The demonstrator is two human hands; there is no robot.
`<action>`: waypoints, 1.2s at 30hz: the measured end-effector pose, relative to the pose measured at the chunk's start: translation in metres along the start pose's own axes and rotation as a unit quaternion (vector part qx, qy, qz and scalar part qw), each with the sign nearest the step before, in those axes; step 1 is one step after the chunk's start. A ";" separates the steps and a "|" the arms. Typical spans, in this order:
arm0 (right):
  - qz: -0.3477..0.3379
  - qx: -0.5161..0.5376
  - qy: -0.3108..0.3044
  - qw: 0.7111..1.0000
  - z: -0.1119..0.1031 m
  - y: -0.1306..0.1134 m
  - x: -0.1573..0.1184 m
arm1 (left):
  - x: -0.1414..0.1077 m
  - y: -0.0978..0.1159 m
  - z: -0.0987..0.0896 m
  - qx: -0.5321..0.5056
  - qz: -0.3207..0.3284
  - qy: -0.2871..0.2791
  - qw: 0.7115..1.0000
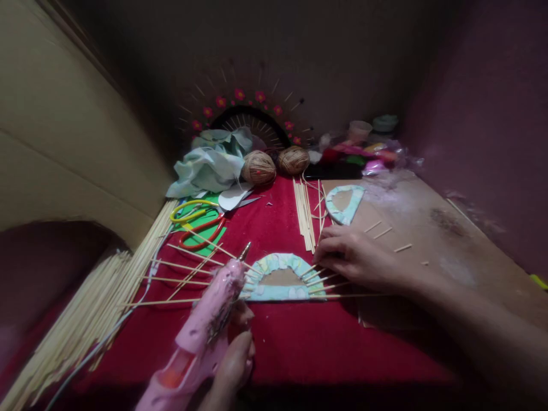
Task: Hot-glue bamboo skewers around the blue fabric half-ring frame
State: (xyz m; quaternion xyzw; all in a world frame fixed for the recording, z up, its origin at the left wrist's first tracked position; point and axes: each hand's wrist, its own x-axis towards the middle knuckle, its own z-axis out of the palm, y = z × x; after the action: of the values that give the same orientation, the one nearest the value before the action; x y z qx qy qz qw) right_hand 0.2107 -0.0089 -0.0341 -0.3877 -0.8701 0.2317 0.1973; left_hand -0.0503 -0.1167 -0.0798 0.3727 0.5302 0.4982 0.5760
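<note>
My left hand (235, 354) is wrapped round a pink hot glue gun (214, 308), its metal nozzle pointing up and to the right. Beyond the gun lies a half-ring (278, 293) covered in pale blue-green patterned fabric, flat side towards me. Thin wooden sticks fan out from both its ends; the gun hides part of the left ones. Over the right side of the half-ring, my right hand (342, 254) has its fingers closed on a thin wooden stick (309, 270) whose inner end rests on the fabric. The hand covers the outer part of that stick.
Scissors (203, 228) with yellow and red handles lie on green sheet. Wooden sticks (77, 319) are piled left, others (303, 217) behind the half-ring. A second fabric-covered half-ring (342, 220) rests on cardboard (411, 211). Twine balls (259, 168) and crumpled fabric (209, 162) stand behind. A white cord (111, 331) crosses left.
</note>
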 end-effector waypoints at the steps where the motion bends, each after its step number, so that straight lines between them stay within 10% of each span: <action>1: 0.006 0.003 -0.006 1.000 -0.001 -0.001 0.001 | 0.000 -0.001 0.001 0.008 -0.003 0.000 1.000; 36: 0.093 0.081 -0.020 0.992 -0.005 -0.008 0.009 | 0.001 0.016 0.007 0.075 0.001 0.020 0.997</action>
State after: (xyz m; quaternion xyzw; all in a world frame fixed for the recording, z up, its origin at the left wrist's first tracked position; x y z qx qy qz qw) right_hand 0.2028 -0.0054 -0.0244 -0.4452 -0.8123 0.3265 0.1881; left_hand -0.0462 -0.1118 -0.0635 0.4056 0.5773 0.4651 0.5347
